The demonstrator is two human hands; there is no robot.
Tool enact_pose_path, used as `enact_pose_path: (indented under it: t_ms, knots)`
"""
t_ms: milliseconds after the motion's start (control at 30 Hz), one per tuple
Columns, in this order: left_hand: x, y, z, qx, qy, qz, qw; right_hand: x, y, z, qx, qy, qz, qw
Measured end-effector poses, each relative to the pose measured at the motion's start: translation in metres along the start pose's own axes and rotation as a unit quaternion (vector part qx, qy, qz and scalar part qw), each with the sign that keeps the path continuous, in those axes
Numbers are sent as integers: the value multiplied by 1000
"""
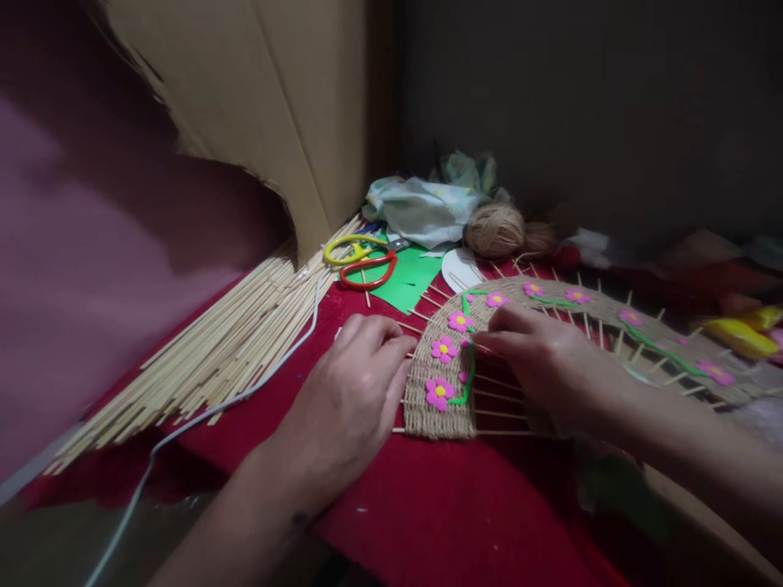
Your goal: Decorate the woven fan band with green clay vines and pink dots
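Note:
A curved band of woven twine (440, 422) on thin sticks lies on the red cloth, decorated with pink flowers (440, 393) with yellow centres and a green vine (470, 371). My left hand (360, 375) is closed at the band's left edge, its thumb and fingertips pinched where a stick end comes out; what they hold is hidden. On the inner edge, my right hand (532, 346) is closed too, fingertips pinched beside the green vine, over the sticks. Whatever is between those fingers is too small to make out.
Many loose sticks (226, 334) lie at the left, crossed by a white cord (245, 391). Scissors (367, 261) rest on green paper (407, 281). Behind are crumpled cloth (422, 210), a twine ball (495, 230) and cardboard (294, 98). A yellow packet (740, 336) lies right.

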State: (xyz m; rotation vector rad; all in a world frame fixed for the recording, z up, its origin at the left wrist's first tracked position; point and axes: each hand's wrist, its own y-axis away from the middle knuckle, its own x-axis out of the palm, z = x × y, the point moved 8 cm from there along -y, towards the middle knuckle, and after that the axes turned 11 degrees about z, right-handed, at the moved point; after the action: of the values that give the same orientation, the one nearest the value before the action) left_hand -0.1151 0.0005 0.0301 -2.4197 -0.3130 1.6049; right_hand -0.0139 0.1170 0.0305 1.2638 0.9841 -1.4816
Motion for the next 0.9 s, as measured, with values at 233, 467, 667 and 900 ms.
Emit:
enact_pose_path:
  t_ms: [233,467,667,900]
  knots:
    - [1,-2,0,-4,-3,3,1000,8,0,6,-19,68,36,997]
    - [2,-2,2,7,-5,-1,1000,12,-1,9,-42,77,35,996]
    - [0,-2,5,9,-6,-10,1000,-42,29,5,-18,-2,-113,993]
    - [-5,-3,7,17,-10,-58,998,-62,98,-22,39,7,-197,980]
